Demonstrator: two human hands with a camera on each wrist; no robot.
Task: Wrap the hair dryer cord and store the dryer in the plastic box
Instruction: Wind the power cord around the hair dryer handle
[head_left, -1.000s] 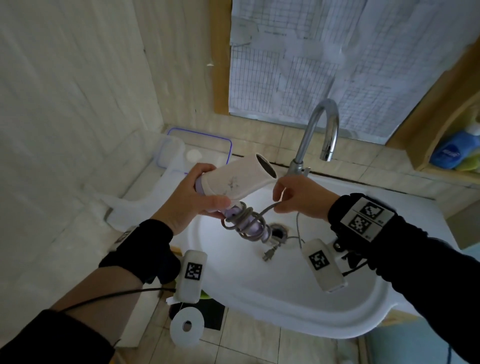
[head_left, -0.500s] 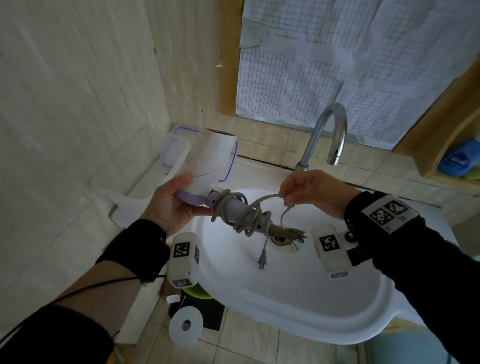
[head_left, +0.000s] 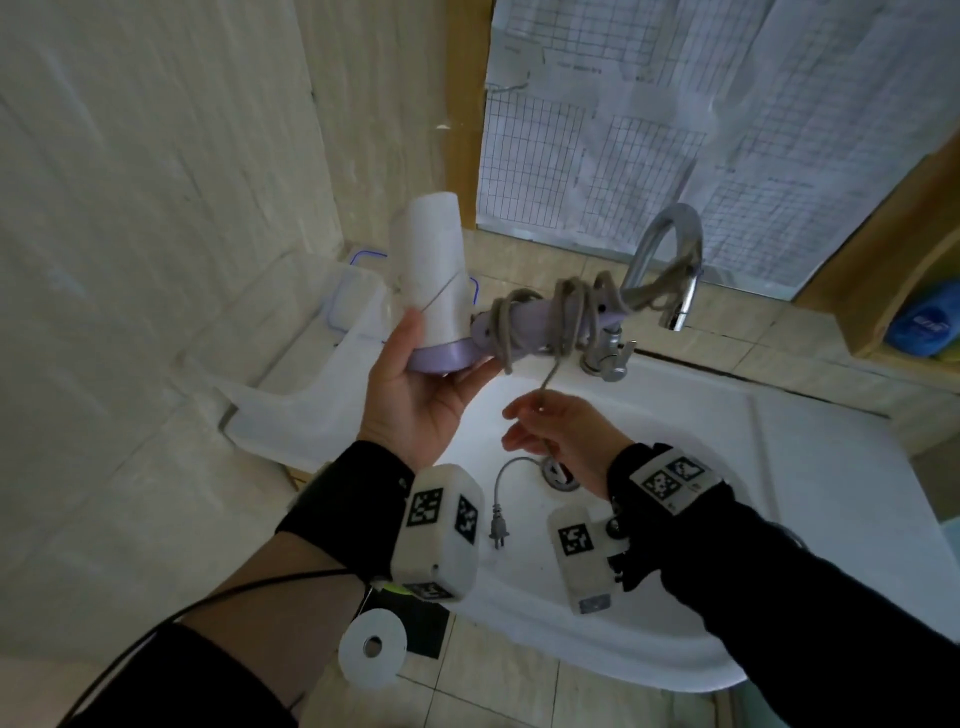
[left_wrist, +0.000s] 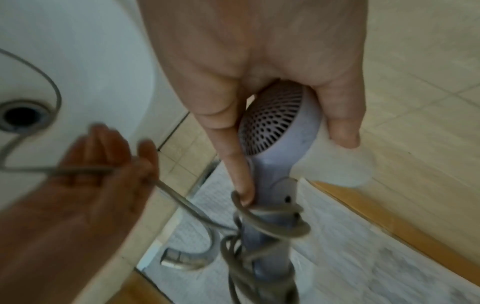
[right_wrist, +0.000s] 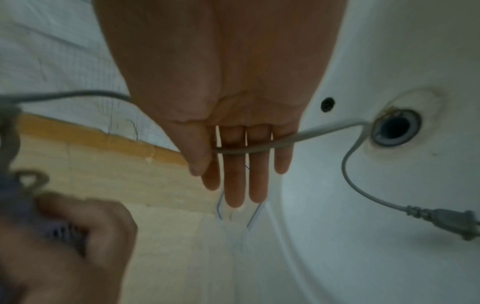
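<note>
My left hand (head_left: 415, 389) grips the white hair dryer (head_left: 431, 275) by its lavender rear end (left_wrist: 280, 127), barrel pointing up and handle (head_left: 540, 322) pointing right toward the tap. The grey cord (head_left: 566, 306) is coiled several times round the handle. Below the handle, my right hand (head_left: 545, 426) pinches the loose stretch of cord (right_wrist: 324, 131) between thumb and straight fingers. The plug (head_left: 497, 530) dangles into the white sink (head_left: 779, 467). The clear plastic box (head_left: 353, 296) with a blue rim stands in the back left corner, partly hidden behind the dryer.
A chrome tap (head_left: 670, 249) curves over the basin just beyond the dryer's handle. The drain (right_wrist: 394, 127) lies under my right hand. A translucent plastic piece (head_left: 291, 410) sits left of the sink. A blue bottle (head_left: 924, 322) stands on the right shelf.
My left hand has lifted the dryer and turned its barrel upward, with the handle now pointing right. My right hand has dropped from beside the handle to below it, still on the cord.
</note>
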